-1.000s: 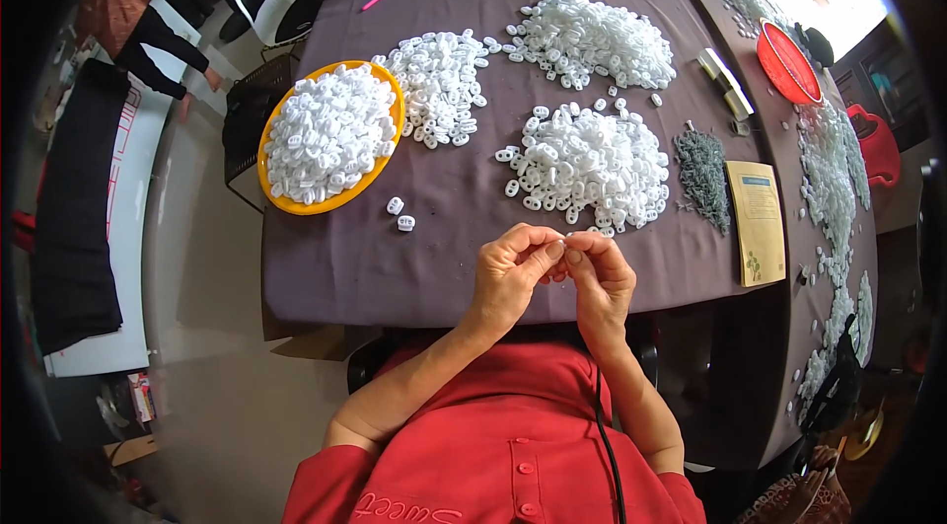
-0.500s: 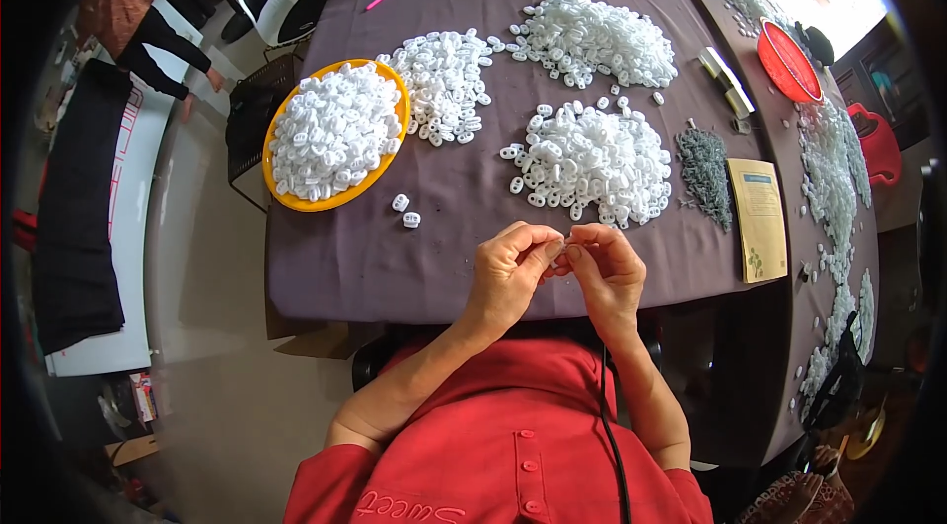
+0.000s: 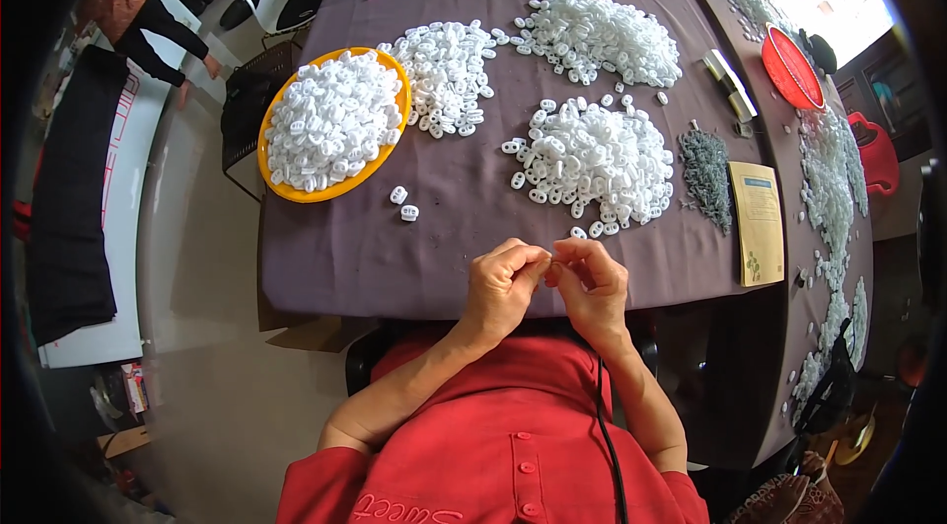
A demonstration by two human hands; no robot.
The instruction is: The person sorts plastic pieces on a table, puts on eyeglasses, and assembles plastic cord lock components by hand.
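Over the last second little had shifted: the left hand (image 3: 503, 287) and right hand (image 3: 592, 285) stayed pressed fingertip to fingertip at the near table (image 3: 375, 258) edge, only drifting slightly rightward. Both were curled shut in a pinch, and between the fingertips sat something tiny, seemingly a small white piece (image 3: 552, 256), too hidden to tell for sure. That steadiness suggested fine fitting work on one piece was under way, not a reach for another. Just ahead of the right hand lay the nearest pile (image 3: 597, 164) of white pieces; two loose pieces (image 3: 404, 204) lay ahead-left of the left hand, the orange tray (image 3: 271, 179) farther beyond.
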